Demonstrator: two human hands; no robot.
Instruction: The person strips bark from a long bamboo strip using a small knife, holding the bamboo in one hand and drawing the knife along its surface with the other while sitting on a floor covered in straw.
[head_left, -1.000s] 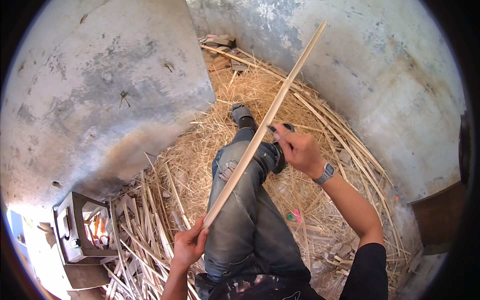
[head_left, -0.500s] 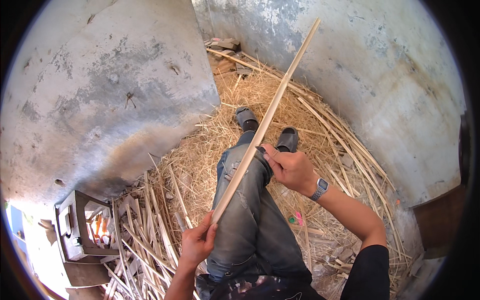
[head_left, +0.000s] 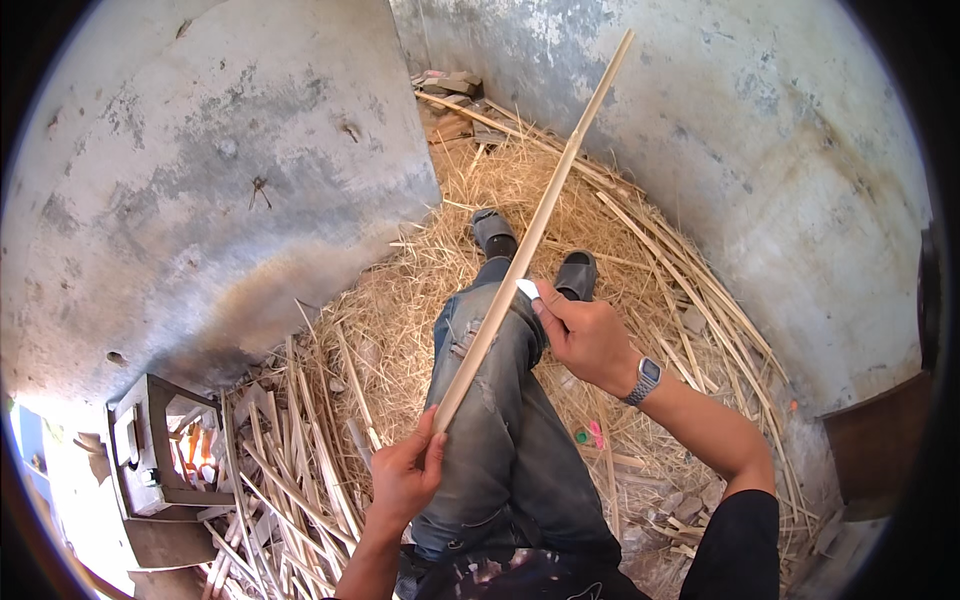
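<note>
A long, pale bamboo strip (head_left: 545, 208) slants up and away across my legs, its far tip in front of the wall. My left hand (head_left: 408, 470) is closed on its near end, thumb along the strip, by my left thigh. Above my knees, my right hand (head_left: 590, 340) grips a small knife (head_left: 527, 288); its short blade shines white against the strip's right side. Fingers cover the knife's handle.
Straw-like shavings (head_left: 500, 175) cover the floor around my sandals. Cut strips (head_left: 290, 470) are heaped at my left beside a dark metal-framed box (head_left: 150, 450). Longer strips (head_left: 690, 280) lie along the curved wall (head_left: 760, 170). A small pink object (head_left: 597, 434) lies right of my legs.
My left hand has moved slightly right and up with the strip. The right hand has shifted slightly, and the blade has turned from dark to shining white.
</note>
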